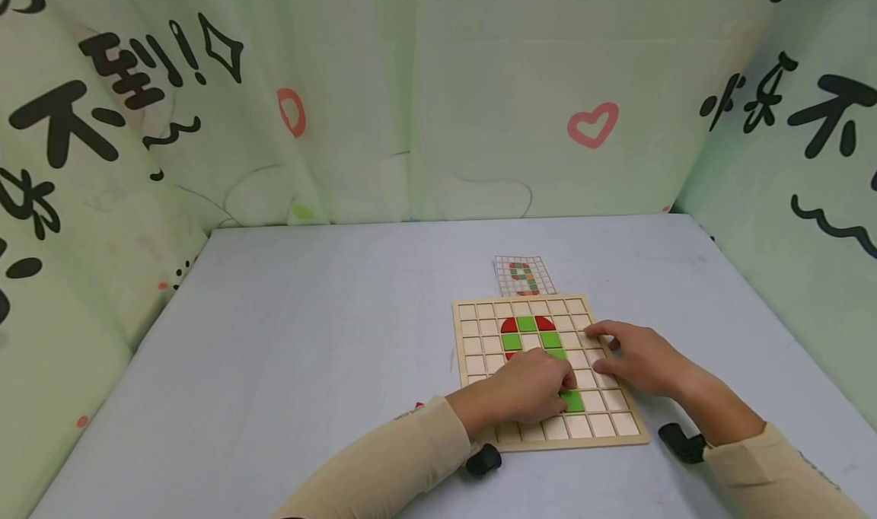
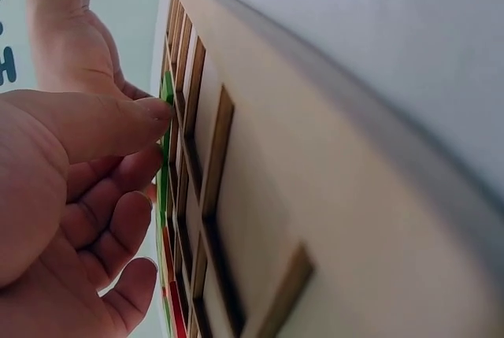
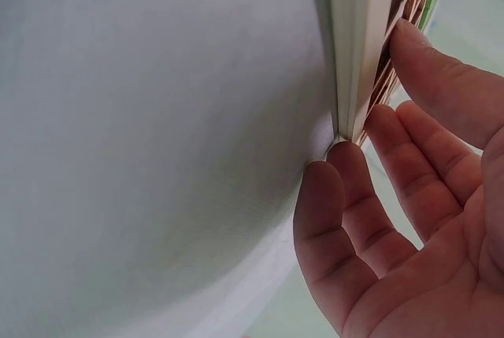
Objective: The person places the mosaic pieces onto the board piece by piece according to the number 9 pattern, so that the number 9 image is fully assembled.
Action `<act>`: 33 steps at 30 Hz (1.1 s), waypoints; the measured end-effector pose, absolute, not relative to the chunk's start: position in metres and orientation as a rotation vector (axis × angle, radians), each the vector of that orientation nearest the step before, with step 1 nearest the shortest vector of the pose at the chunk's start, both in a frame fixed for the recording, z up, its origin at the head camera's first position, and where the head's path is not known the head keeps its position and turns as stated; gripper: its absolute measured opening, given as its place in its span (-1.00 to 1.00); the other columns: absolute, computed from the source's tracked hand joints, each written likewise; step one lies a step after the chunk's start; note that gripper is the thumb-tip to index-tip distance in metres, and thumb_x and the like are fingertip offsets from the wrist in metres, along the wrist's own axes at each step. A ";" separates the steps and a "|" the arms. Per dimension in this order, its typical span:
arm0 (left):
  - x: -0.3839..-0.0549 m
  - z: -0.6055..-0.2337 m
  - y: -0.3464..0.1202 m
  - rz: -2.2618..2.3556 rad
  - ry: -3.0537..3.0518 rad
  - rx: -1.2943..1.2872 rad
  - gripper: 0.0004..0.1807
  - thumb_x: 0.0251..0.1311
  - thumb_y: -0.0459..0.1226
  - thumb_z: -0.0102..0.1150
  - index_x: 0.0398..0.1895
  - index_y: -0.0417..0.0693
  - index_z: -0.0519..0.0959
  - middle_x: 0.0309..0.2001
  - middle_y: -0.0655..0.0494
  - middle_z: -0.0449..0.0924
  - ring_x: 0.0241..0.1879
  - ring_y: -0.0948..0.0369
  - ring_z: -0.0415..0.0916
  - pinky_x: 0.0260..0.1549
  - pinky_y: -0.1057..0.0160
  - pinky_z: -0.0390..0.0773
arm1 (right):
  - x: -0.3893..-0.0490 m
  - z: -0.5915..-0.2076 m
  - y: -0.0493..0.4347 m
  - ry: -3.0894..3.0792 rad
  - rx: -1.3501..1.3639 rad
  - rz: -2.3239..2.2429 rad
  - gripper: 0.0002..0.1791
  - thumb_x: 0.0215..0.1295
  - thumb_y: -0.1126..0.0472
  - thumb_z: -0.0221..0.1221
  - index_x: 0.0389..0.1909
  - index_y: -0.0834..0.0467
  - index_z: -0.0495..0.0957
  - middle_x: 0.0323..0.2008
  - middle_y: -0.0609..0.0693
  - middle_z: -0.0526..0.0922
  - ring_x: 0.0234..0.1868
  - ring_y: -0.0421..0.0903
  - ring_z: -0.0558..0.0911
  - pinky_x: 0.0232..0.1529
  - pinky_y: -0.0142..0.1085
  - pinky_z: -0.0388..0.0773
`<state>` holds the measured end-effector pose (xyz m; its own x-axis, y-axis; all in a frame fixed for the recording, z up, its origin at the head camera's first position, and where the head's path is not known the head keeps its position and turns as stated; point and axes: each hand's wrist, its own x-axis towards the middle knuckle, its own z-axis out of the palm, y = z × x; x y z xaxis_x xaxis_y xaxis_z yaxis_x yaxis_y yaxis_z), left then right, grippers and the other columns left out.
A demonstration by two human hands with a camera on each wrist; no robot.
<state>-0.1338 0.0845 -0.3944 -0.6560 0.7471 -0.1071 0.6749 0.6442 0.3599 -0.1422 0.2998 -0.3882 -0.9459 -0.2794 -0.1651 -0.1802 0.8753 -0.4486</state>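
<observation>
A wooden grid board [image 1: 548, 444] lies on the table, with green and red tiles in some cells. Over its lower middle reaches my left hand [image 1: 524, 386], its thumb and fingertips on a green tile [image 1: 572, 402]. In the left wrist view, the left hand [image 2: 87, 149] has its thumb and index finger at the green tile [image 2: 166, 90], the other fingers curled. My right hand [image 1: 640, 355] touches the board's right side. The right wrist view has the right hand [image 3: 425, 188] with spread, slightly bent fingers, thumb on the grid. Some cells are hidden under the left hand.
Behind the board lies a pattern card [image 1: 524, 275] with a small coloured grid. A bit of a red piece [image 1: 419, 405] shows beside the left sleeve. The pale table [image 1: 308, 313] has printed curtains [image 1: 479, 85] around it.
</observation>
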 end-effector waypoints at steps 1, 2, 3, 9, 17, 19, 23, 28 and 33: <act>-0.134 -0.394 0.084 0.425 2.615 1.152 -0.79 0.23 -0.25 0.32 -0.07 0.11 0.68 -0.30 0.42 0.56 -0.23 0.43 0.39 -0.26 0.52 0.36 | -0.142 -0.388 0.300 2.822 -0.352 -0.643 -0.42 0.22 0.17 0.37 0.22 0.29 0.47 -0.02 0.21 0.61 -0.05 0.17 0.57 -0.12 0.04 0.50; -0.134 -0.394 0.084 0.425 2.608 1.152 -0.78 0.23 -0.25 0.32 -0.06 0.11 0.69 -0.28 0.42 0.57 -0.22 0.43 0.39 -0.25 0.52 0.37 | -0.142 -0.388 0.300 2.822 -0.352 -0.643 -0.42 0.22 0.17 0.37 0.22 0.29 0.47 -0.02 0.21 0.61 -0.05 0.17 0.57 -0.12 0.04 0.50; -0.134 -0.393 0.083 0.423 2.601 1.155 -0.77 0.22 -0.26 0.32 -0.05 0.11 0.69 -0.25 0.42 0.58 -0.21 0.44 0.40 -0.23 0.53 0.37 | -0.142 -0.388 0.300 2.822 -0.351 -0.641 -0.42 0.22 0.16 0.37 0.21 0.29 0.47 -0.02 0.21 0.61 -0.05 0.17 0.57 -0.13 0.04 0.50; -0.137 -0.390 0.080 0.460 2.517 1.196 -0.77 0.20 -0.29 0.34 -0.06 0.08 0.68 -0.25 0.40 0.57 -0.24 0.44 0.41 -0.22 0.55 0.37 | -0.142 -0.387 0.299 2.823 -0.353 -0.636 -0.42 0.21 0.17 0.37 0.21 0.28 0.47 -0.01 0.21 0.61 -0.05 0.17 0.57 -0.12 0.04 0.50; -0.140 -0.390 0.073 0.547 2.452 1.182 -0.74 0.24 -0.30 0.30 0.00 0.07 0.67 -0.20 0.41 0.58 -0.23 0.47 0.41 -0.19 0.56 0.37 | -0.143 -0.387 0.299 2.828 -0.367 -0.638 -0.43 0.21 0.17 0.37 0.21 0.28 0.47 -0.01 0.22 0.61 -0.05 0.17 0.58 -0.12 0.04 0.50; -0.141 -0.390 0.072 0.558 2.449 1.181 -0.75 0.24 -0.31 0.28 -0.01 0.07 0.67 -0.21 0.41 0.59 -0.23 0.47 0.42 -0.20 0.55 0.38 | -0.143 -0.387 0.299 2.829 -0.371 -0.640 -0.43 0.21 0.17 0.37 0.20 0.29 0.47 -0.01 0.22 0.61 -0.05 0.18 0.58 -0.12 0.04 0.50; -0.143 -0.388 0.067 0.584 2.456 1.141 -0.74 0.28 -0.28 0.26 0.02 0.08 0.67 -0.15 0.42 0.60 -0.14 0.47 0.45 -0.12 0.53 0.40 | -0.143 -0.387 0.299 2.828 -0.366 -0.640 -0.43 0.21 0.17 0.36 0.21 0.29 0.47 -0.01 0.22 0.62 -0.05 0.18 0.58 -0.12 0.04 0.50; -0.145 -0.384 0.062 0.608 2.463 1.090 -0.72 0.30 -0.24 0.27 0.06 0.07 0.66 -0.08 0.42 0.61 -0.06 0.47 0.45 -0.05 0.50 0.41 | -0.143 -0.387 0.299 2.823 -0.332 -0.639 -0.42 0.21 0.18 0.37 0.22 0.29 0.47 -0.01 0.22 0.61 -0.05 0.18 0.57 -0.12 0.06 0.50; -0.148 -0.384 0.057 0.624 2.462 1.083 -0.72 0.29 -0.27 0.26 0.06 0.04 0.66 -0.08 0.40 0.63 -0.05 0.45 0.47 -0.05 0.50 0.42 | -0.143 -0.388 0.299 2.815 -0.329 -0.647 -0.42 0.21 0.17 0.37 0.22 0.29 0.47 -0.01 0.23 0.61 -0.04 0.19 0.56 -0.11 0.06 0.50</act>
